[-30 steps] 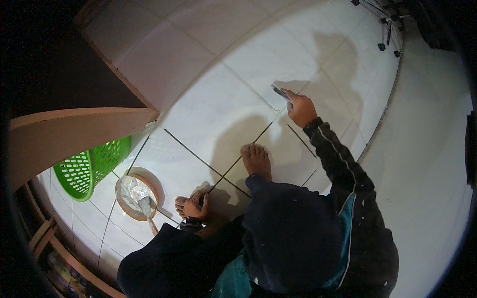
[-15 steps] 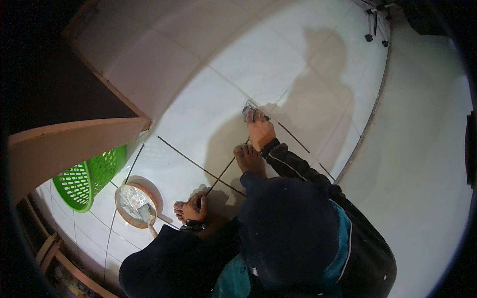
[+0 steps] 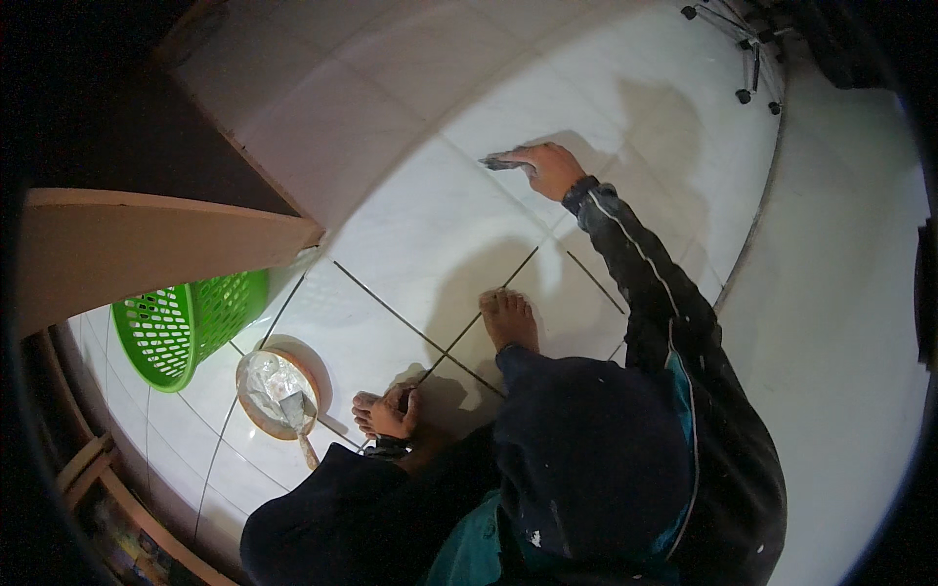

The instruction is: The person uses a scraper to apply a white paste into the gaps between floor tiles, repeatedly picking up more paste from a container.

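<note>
Right hand reaches far out across the white tiled floor, its fingers closed around a small flat scraper whose blade lies low against the tile surface just beside a grout line, likely so the edge can ride along the joint. Its dark sleeve stretches straight from the crouched body. Left hand rests on the floor close to the body, fingers curled and pressing down near the crossing of two dark open joints; it appears to prop the person's weight, and I cannot tell whether it holds anything. A bare foot is planted on the same crossing, toes pointing toward the outstretched arm. Just beside the left hand sits a round bowl of pale grout paste with a small trowel standing in it, kept within easy reach. Beyond the bowl, toward the floor's left edge, a green plastic basket lies under a wooden ledge.
</note>
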Demonstrator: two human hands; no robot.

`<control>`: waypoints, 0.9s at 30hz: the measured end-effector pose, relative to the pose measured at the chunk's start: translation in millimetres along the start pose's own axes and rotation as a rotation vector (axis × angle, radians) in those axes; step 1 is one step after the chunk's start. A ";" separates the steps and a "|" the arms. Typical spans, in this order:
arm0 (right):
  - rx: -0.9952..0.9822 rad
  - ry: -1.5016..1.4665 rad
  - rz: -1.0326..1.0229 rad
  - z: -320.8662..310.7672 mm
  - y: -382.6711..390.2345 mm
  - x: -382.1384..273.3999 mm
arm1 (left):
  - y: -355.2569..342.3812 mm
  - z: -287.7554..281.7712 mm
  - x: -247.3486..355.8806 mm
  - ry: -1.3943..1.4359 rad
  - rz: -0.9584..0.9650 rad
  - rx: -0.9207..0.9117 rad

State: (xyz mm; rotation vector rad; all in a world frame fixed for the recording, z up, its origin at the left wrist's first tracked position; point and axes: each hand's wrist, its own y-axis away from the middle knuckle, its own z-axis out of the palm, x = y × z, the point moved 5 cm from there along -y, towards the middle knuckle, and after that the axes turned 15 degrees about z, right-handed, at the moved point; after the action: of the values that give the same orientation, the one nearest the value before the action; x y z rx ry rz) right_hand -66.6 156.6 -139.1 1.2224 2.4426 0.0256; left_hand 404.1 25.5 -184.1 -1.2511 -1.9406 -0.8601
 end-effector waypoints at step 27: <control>0.065 -0.220 0.245 -28.1 124.7 104.1 | 22.3 -12.0 5.7 0.150 0.013 0.108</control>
State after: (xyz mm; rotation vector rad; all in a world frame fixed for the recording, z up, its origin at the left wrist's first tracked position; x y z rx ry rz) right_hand -37.1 318.2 -125.4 1.4641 2.1102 -0.1135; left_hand 425.2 25.9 -169.0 -1.1029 -1.8330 -0.8083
